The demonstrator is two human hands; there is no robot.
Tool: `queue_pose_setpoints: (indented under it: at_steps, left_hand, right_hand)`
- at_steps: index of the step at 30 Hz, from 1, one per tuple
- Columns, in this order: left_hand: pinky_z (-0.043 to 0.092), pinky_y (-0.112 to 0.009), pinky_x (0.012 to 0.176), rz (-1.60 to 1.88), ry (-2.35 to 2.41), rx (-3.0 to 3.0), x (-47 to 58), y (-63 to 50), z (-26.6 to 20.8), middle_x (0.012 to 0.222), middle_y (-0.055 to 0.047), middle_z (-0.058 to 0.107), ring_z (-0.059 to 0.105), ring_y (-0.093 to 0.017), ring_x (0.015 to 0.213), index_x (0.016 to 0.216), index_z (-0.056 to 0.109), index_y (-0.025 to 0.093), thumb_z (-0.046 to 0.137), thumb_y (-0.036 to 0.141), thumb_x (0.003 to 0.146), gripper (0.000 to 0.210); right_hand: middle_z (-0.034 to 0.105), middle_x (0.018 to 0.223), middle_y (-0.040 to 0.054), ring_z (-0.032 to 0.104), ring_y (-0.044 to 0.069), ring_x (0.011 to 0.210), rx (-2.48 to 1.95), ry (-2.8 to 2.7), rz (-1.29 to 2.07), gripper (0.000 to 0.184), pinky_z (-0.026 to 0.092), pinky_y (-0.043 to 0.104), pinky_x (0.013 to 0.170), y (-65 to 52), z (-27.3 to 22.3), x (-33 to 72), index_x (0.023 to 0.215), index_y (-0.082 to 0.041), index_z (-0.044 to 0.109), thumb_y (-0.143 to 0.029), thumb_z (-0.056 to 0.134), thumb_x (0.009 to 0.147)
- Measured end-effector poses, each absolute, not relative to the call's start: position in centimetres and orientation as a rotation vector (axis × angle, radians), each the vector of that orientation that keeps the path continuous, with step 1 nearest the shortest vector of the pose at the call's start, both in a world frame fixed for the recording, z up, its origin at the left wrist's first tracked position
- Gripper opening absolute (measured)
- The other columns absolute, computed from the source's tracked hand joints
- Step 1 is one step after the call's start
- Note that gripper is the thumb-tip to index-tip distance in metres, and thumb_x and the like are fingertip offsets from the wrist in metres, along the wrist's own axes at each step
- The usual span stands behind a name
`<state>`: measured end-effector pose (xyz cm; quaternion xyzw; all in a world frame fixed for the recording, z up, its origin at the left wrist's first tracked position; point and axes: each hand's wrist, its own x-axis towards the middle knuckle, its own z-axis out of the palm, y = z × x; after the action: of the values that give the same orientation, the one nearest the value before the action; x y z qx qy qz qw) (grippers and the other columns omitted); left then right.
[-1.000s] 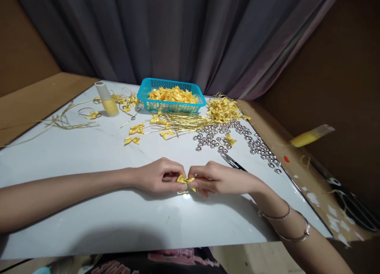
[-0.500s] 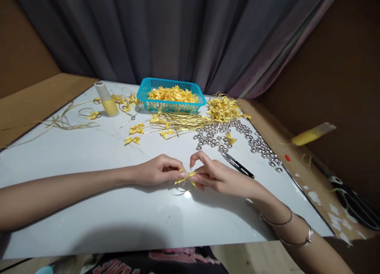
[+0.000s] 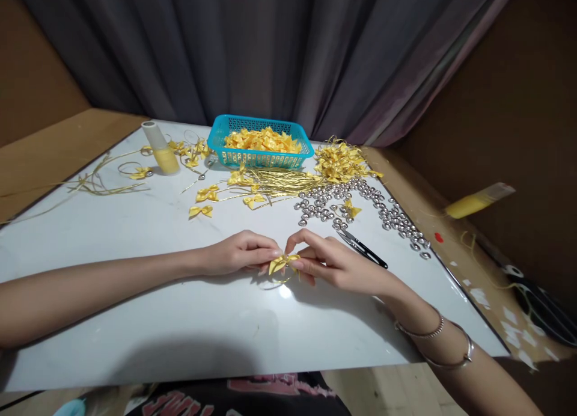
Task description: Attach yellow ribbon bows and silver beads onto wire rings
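Between my two hands, above the white board (image 3: 171, 320), is a yellow ribbon bow (image 3: 280, 263) with a loop of gold cord (image 3: 283, 281) hanging below it. My left hand (image 3: 246, 252) pinches the bow's left side between thumb and fingertips. On the other side my right hand (image 3: 322, 261) grips the right loop, its index finger arched above. A tiny shiny spot shows at the bow's middle, too small to make out. Just behind my right hand lies a pair of black-handled thread snips (image 3: 363, 249), beside many small silver bells or beads (image 3: 403, 226).
A blue basket (image 3: 216, 154) of yellow bows stands at the back. Gold cords (image 3: 283, 183) and a pile of corded bows (image 3: 340, 162) lie before it. A yellow-filled bottle (image 3: 164, 154) is at left; another bottle (image 3: 478, 201) and black scissors (image 3: 545, 308) are at right.
The bow has turned so that more of its left loop faces me. My left fingers have shifted slightly up along it, and both hands still hold it.
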<state>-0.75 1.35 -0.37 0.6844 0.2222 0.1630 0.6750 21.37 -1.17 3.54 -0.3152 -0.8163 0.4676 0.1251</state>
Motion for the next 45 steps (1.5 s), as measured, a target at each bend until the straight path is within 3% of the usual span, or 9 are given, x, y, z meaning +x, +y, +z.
queue_pose_setpoints:
  at_steps: [13, 29, 45]
  left_hand:
    - [0.020, -0.024, 0.047, 0.372, 0.513, 1.470, -0.63, 1.38, -0.35, 0.060, 0.002, 0.044, 0.030, -0.008, 0.050, 0.077, 0.057, 0.010, 0.049, 0.040, 0.090, 0.034]
    - [0.018, -0.022, 0.044, 0.411, 0.470, 1.304, -0.46, 1.38, -0.42, 0.056, 0.004, 0.044, 0.027, -0.005, 0.045, 0.071, 0.055, 0.010, 0.053, 0.035, 0.089, 0.031]
    - [0.025, -0.019, 0.044, 0.407, 0.564, 1.590, -0.42, 1.21, 0.29, 0.058, 0.005, 0.045, 0.034, -0.006, 0.051, 0.075, 0.059, 0.010, 0.059, 0.035, 0.083, 0.025]
  right_hand:
    - [0.049, 0.058, -0.0065, 0.042, 0.008, 0.051, -0.911, -2.306, 1.359, 0.014, 0.035, 0.021, 0.051, -1.30, 3.40, 21.25, 0.103, -0.018, 0.039, -0.030, 0.040, 0.096]
    - [0.048, 0.056, -0.0073, 0.039, 0.007, 0.048, -0.893, -2.282, 1.270, 0.011, 0.031, 0.021, 0.048, -1.51, 3.15, 21.10, 0.101, -0.018, 0.043, -0.028, 0.041, 0.096]
    - [0.047, 0.056, -0.0075, 0.039, 0.008, 0.049, -0.902, -2.298, 1.284, 0.009, 0.032, 0.021, 0.049, -1.45, 3.12, 21.09, 0.101, -0.018, 0.043, -0.025, 0.041, 0.095]
